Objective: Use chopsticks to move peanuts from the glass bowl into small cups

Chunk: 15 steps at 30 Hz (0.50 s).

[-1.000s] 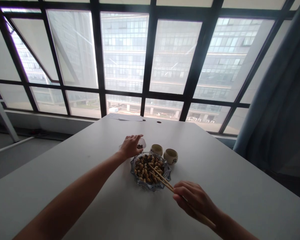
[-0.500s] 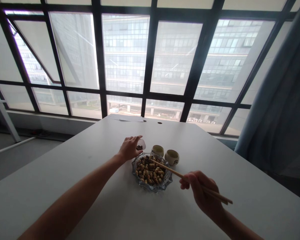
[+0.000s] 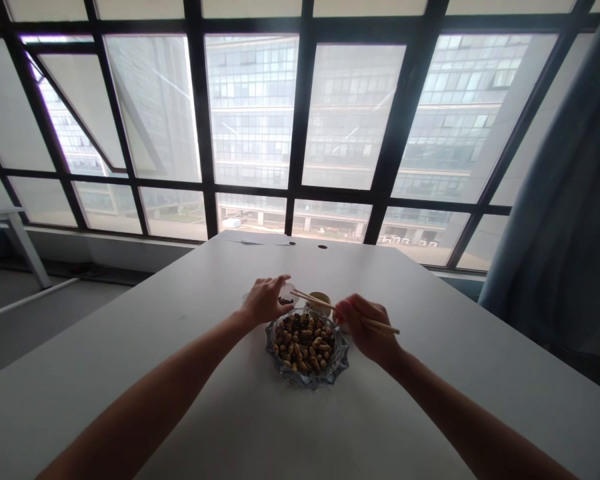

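My left hand is curled round a small translucent bowl with dark bits in it, thumb near and fingers on the far side. In my right hand is a pair of wooden chopsticks; their tips point left at the small bowl's mouth. Whether the tips grip anything is too small to tell. Just below both hands stands a scalloped glass bowl of peanuts, with darker pieces among them toward the back.
Behind the glass bowl is a cup, partly crossed by the chopsticks. A second cup is mostly hidden by my right hand. Sheets of paper lie at the far end of the white table. A curtain hangs at the right.
My right hand has moved up and left, carrying the chopstick tips from the peanuts to the small bowl. It now covers most of the right cup. My left hand stays at the small bowl.
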### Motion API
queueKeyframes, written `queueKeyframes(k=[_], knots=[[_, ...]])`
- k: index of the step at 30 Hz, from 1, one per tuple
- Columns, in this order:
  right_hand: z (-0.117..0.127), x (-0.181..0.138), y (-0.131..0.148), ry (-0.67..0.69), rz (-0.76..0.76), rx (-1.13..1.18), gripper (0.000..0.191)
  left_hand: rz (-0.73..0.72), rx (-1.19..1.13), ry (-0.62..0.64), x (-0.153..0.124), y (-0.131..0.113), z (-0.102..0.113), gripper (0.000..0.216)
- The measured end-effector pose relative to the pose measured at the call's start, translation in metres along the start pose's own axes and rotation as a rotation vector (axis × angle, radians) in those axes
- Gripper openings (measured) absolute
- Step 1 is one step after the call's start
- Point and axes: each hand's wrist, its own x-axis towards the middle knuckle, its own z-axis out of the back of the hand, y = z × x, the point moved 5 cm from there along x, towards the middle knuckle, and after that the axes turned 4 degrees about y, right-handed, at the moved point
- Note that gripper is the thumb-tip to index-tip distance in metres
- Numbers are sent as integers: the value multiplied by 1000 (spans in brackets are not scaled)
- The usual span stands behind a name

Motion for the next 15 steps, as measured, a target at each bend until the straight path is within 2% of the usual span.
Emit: queueKeyframes(k=[3, 7, 11, 15], knots=[[27, -8, 3, 4, -134, 105, 54, 56, -21, 62, 6, 5, -7, 65], [46, -12, 4, 141, -385, 150, 60, 155, -43, 150, 13, 11, -18, 64], [31, -11, 5, 258, -434, 170, 62, 89, -17, 94, 4, 14, -11, 53], [8, -13, -3, 302, -390, 214, 57, 60, 41, -38, -24, 31, 6, 46]])
